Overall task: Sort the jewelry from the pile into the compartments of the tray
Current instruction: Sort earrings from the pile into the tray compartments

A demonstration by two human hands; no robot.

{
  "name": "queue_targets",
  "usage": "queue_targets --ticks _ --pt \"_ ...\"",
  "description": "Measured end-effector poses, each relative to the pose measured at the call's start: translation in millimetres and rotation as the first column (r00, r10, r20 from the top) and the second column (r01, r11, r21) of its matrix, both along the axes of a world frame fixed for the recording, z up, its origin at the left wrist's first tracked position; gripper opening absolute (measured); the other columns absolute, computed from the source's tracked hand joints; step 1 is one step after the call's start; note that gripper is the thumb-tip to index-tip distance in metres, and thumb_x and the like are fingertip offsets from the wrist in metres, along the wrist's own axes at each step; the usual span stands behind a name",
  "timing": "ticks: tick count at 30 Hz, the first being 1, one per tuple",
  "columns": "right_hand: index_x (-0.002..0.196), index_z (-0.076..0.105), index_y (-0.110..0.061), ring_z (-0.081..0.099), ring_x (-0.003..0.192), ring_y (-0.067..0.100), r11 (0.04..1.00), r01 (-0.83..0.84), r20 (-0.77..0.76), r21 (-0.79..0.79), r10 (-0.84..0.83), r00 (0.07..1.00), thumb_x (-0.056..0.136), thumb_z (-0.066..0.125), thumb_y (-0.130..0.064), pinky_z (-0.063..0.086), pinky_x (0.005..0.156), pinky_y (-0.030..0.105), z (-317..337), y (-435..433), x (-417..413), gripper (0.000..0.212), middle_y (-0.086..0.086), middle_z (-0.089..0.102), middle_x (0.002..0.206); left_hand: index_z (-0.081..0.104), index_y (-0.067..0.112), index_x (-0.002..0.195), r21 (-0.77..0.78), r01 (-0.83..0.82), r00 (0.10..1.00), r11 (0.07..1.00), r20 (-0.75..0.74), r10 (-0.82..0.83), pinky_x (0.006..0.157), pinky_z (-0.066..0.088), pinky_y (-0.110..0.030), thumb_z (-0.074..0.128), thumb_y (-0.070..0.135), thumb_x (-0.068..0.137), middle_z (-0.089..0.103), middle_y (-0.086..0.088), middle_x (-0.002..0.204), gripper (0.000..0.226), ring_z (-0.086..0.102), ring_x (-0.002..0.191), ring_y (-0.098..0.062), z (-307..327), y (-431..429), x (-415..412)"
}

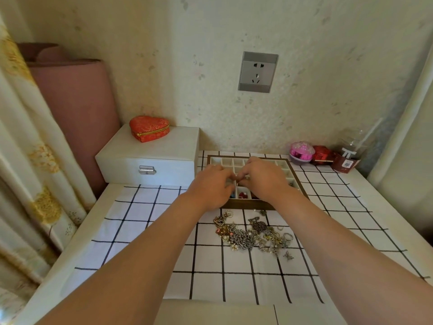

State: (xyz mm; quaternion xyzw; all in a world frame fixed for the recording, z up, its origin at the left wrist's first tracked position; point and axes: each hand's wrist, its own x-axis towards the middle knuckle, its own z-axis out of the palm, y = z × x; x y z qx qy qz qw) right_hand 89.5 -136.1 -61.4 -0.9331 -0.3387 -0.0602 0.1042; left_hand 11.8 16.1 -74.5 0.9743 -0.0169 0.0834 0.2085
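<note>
A wood-framed tray with many small white compartments lies on the checked cloth near the wall. Both hands hover over its middle. My left hand and my right hand meet fingertip to fingertip and pinch a small thin piece of jewelry between them; its shape is too small to tell. A few red and blue pieces lie in the tray's front compartments. The tangled pile of chains, rings and charms lies on the cloth just in front of the tray.
A white jewelry box with a red heart-shaped case on top stands at the back left. A pink ball, a red box and a clear bottle stand at the back right by the wall.
</note>
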Motion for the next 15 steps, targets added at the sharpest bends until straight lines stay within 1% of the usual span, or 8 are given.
queue_targets --ticks 3,5,8,11,15 --pt "0.095 0.074 -0.034 0.055 0.084 0.011 0.998 0.069 -0.004 0.006 -0.069 0.998 0.09 0.07 -0.041 0.039 0.069 0.027 3 0 -1 0.01 -0.008 0.053 0.107 0.058 0.027 0.13 0.034 0.018 1.0 0.999 -0.002 -0.018 0.106 0.036 -0.043 0.049 0.037 0.099 0.054 -0.003 0.129 0.034 0.041 0.127 -0.022 -2 1 0" --pt "0.096 0.075 -0.031 0.058 0.085 0.013 0.996 0.087 0.013 -0.029 -0.086 0.996 0.093 0.067 -0.041 0.041 0.067 0.028 3 0 -2 0.013 -0.006 0.053 0.108 0.057 0.03 0.132 0.067 0.031 0.999 0.997 -0.006 -0.031 0.108 0.035 -0.046 0.048 0.04 0.099 0.053 -0.002 0.131 0.035 0.039 0.13 -0.022 -2 0 1" --pt "0.095 0.075 -0.029 0.061 0.087 0.019 0.996 0.056 -0.018 -0.076 -0.057 0.998 0.098 0.06 -0.035 0.046 0.067 0.031 4 -2 -2 0.017 -0.002 0.055 0.11 0.055 0.037 0.133 0.127 0.05 0.999 0.991 -0.023 -0.047 0.11 0.032 -0.047 0.047 0.047 0.098 0.051 0.0 0.136 0.038 0.036 0.133 -0.022 -3 0 3" --pt "0.098 0.074 -0.03 0.059 0.092 0.021 0.995 0.019 -0.083 -0.102 -0.028 0.996 0.099 0.054 -0.028 0.045 0.071 0.032 5 -4 -1 0.02 0.001 0.051 0.114 0.05 0.04 0.137 0.176 0.067 0.997 0.982 -0.042 -0.061 0.111 0.028 -0.046 0.043 0.049 0.099 0.047 0.001 0.141 0.04 0.032 0.136 -0.021 -3 -1 3" --pt "0.106 0.072 -0.034 0.058 0.097 0.019 0.998 0.035 -0.11 -0.046 -0.04 0.993 0.097 0.056 -0.027 0.044 0.074 0.032 11 -8 -3 0.019 -0.003 0.049 0.121 0.043 0.041 0.143 0.273 0.078 0.996 0.959 -0.072 -0.06 0.111 0.024 -0.047 0.033 0.053 0.1 0.043 -0.002 0.144 0.046 0.029 0.137 -0.023 -3 -5 2"
